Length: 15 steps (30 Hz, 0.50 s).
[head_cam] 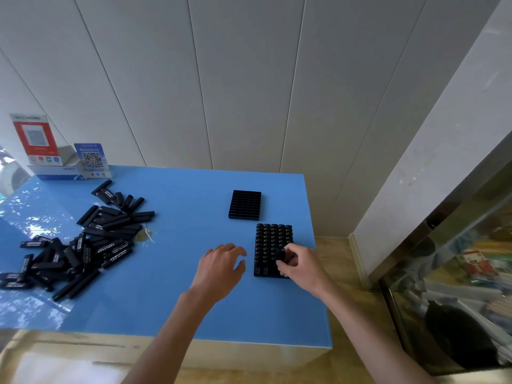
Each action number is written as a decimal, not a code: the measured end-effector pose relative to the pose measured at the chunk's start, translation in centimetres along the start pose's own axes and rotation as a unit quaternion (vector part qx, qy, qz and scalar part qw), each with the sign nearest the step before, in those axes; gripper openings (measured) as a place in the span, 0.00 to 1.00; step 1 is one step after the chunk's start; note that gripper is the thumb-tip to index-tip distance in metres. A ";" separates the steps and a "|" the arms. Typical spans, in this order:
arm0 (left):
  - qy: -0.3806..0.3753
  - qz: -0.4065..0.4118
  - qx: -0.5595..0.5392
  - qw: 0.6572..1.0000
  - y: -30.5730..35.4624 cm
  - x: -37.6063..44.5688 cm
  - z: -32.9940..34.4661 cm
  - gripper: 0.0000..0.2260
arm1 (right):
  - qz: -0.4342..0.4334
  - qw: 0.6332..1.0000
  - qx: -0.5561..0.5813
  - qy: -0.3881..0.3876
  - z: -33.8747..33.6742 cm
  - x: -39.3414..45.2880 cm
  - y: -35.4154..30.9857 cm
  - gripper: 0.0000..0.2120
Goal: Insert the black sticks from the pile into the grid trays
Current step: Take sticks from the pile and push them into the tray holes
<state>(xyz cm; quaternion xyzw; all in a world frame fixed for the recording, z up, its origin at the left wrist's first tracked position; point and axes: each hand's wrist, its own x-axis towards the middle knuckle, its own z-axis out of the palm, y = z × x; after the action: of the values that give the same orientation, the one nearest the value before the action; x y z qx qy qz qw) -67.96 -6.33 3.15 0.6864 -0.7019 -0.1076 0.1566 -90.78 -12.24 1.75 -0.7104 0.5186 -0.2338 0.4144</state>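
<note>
Black stick (281, 256) pinched in right hand (300, 263) over near grid tray (267, 245); left hand (220, 268) spread beside.

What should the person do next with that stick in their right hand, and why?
Probably press it down until it sits level with its neighbours. The right hand pinches a black stick over the near tray, which looks almost full of upright sticks. The left hand hovers open beside that tray, holding nothing. After that, the pile and the empty far tray wait.
</note>
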 end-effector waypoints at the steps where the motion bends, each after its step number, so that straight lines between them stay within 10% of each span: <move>1: 0.001 -0.001 0.010 1.000 -0.3 -0.1 0.0 0.14 | 0.004 1.000 0.001 0.005 0.0 -0.1 0.2 0.05; 15: -0.019 -0.035 0.013 0.999 -2.7 -1.3 -0.1 0.13 | 0.011 0.999 -0.032 -0.003 0.8 -0.3 0.8 0.12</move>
<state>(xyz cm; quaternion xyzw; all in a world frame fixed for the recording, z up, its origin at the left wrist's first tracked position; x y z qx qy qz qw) -65.44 -5.11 2.19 0.7107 -0.6814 -0.1165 0.1304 -90.72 -11.83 0.65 -0.7185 0.5321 -0.2102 0.3955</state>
